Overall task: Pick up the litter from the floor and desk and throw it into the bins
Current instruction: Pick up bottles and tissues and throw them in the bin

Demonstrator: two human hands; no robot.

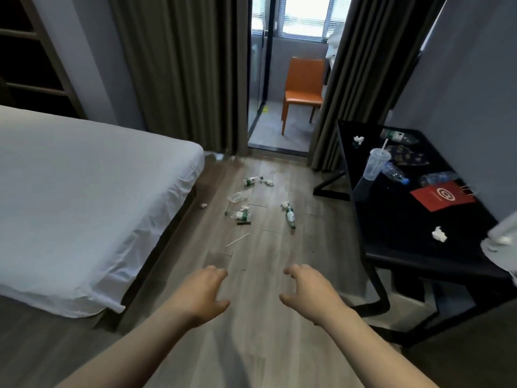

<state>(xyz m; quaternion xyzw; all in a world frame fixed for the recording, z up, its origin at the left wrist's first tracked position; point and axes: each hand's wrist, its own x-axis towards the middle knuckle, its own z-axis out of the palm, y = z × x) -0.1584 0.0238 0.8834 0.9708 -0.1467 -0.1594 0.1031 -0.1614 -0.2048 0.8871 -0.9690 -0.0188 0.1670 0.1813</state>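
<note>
Wood floor (279, 247) open between bed (84, 191) edge and desk (405, 219) edge

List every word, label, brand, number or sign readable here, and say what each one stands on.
No word or number is legible anywhere in this view.
Red flat bag on the desk: white round logo, any lettering too blurred to read.
Floor bottle: green-and-white label, too small to read.
Desk bottle: green label, blurred.
Dark packet: printed pattern, unreadable.
</note>
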